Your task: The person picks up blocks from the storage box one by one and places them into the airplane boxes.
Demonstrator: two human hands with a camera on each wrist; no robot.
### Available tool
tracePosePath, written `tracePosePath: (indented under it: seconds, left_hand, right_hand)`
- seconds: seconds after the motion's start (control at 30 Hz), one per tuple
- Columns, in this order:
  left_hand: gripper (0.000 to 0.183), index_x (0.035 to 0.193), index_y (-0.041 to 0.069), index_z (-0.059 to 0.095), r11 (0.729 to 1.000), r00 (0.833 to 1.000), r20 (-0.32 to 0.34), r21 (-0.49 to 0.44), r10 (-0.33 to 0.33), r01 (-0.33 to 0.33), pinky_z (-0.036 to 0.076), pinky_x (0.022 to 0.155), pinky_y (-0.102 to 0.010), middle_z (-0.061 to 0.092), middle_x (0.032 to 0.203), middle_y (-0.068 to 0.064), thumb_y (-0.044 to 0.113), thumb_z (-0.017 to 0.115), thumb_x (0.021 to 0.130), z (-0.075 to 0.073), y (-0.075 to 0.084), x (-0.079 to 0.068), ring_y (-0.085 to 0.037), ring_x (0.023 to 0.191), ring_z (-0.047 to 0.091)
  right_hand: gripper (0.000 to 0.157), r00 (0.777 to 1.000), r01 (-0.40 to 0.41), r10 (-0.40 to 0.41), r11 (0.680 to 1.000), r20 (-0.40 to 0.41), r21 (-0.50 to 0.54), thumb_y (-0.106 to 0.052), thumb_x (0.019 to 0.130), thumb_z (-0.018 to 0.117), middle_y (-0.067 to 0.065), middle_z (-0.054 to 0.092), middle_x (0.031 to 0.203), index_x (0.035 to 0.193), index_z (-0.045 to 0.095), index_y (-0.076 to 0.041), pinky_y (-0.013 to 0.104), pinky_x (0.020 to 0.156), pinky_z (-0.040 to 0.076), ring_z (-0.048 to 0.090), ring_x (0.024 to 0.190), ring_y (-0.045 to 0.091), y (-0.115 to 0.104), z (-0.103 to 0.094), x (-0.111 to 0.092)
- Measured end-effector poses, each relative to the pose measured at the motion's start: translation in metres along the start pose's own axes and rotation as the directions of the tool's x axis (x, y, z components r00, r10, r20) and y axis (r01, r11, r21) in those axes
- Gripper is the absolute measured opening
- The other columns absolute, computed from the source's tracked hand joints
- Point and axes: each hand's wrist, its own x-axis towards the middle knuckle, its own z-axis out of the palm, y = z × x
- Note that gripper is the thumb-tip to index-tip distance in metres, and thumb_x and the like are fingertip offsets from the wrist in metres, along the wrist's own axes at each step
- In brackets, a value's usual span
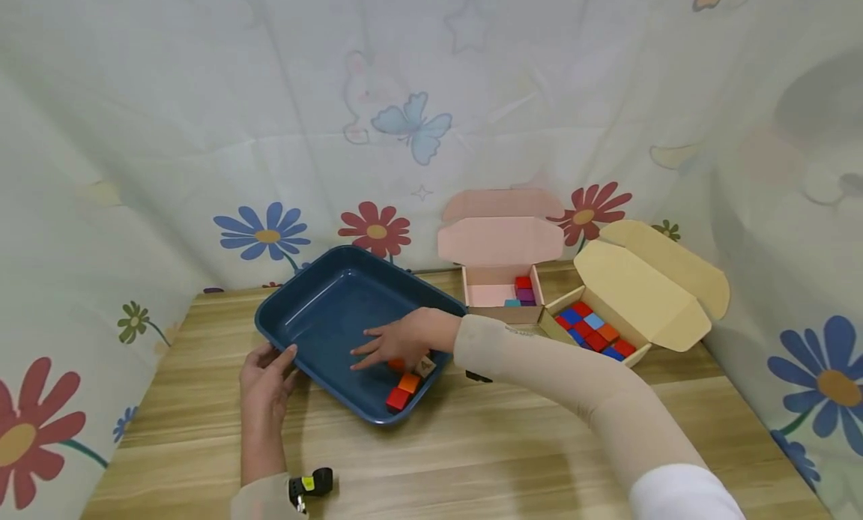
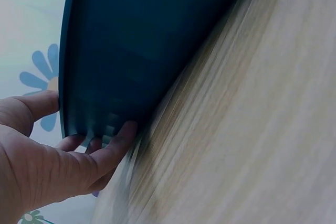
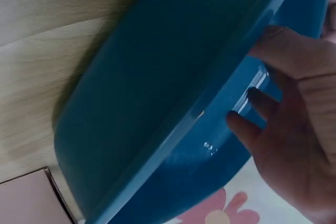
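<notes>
A dark blue plastic basin (image 1: pixel 317 327) sits on the table, tilted in the left wrist view. My left hand (image 1: pixel 264 381) holds its near-left rim, thumb over the edge and fingers (image 2: pixel 113 148) against the outer wall. Inside the basin, my right hand (image 1: pixel 399 342) reaches in from the right with fingers spread. Below that hand lie a red block (image 1: pixel 398 398), an orange block (image 1: pixel 408 384) and a wooden block with a dark mark (image 1: pixel 424 366). Another orange block (image 1: pixel 396 364) is partly hidden by the palm.
Behind the right forearm stands an open pink box (image 1: pixel 500 239) with a few blocks in its right side. Beside it, an open yellow box (image 1: pixel 640 291) holds several red, blue and orange blocks. A patterned curtain (image 1: pixel 283 168) hangs behind the wooden table (image 1: pixel 512 460).
</notes>
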Motion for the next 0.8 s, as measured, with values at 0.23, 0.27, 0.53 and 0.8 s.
tracePosePath:
  seconds: [0.23,0.27,0.53,0.8]
  left_hand:
    - [0.069,0.155,0.001,0.024,1.0,1.0,0.001,-0.003,-0.011,0.011,0.056,0.086,-0.025,0.041,0.131,-0.005,0.011,0.065,0.1,-0.001,0.0,0.001,-0.012,0.11,0.056]
    - [0.069,0.155,0.001,0.025,1.0,1.0,-0.001,-0.004,-0.011,0.011,0.056,0.086,-0.025,0.041,0.131,-0.005,0.011,0.065,0.1,-0.001,0.0,0.001,-0.013,0.111,0.056]
    - [0.068,0.154,0.001,0.026,1.0,1.0,-0.009,-0.004,-0.004,0.004,0.056,0.086,-0.025,0.04,0.133,-0.007,0.011,0.065,0.1,0.0,0.001,0.001,-0.013,0.111,0.054]
    - [0.067,0.154,0.001,0.027,1.0,1.0,-0.017,-0.004,0.004,-0.004,0.056,0.086,-0.026,0.041,0.13,-0.005,0.01,0.065,0.1,0.0,0.001,-0.001,-0.013,0.111,0.055]
  right_hand:
    - [0.068,0.994,-0.051,0.052,0.999,0.095,-0.013,-0.008,0.1,0.064,-0.012,0.029,0.164,0.157,0.038,-0.035,0.028,0.113,0.04,0.038,0.144,0.011,-0.004,-0.001,0.006]
    - [0.064,0.994,-0.046,0.048,0.999,0.094,-0.029,-0.009,0.1,0.065,-0.011,0.035,0.162,0.155,0.043,-0.033,0.027,0.11,0.043,0.045,0.139,0.011,-0.004,-0.001,0.005]
    - [0.016,0.995,-0.098,0.097,0.994,-0.026,-0.048,-0.015,0.097,0.07,-0.002,0.063,0.109,0.111,0.073,-0.022,0.027,0.074,0.051,0.054,0.09,0.016,-0.007,0.005,-0.002]
    - [0.02,0.995,-0.066,0.065,0.998,-0.08,-0.005,-0.015,0.097,0.069,-0.003,0.065,0.105,0.115,0.074,-0.023,0.026,0.071,0.053,0.058,0.084,0.016,-0.003,-0.002,-0.01]
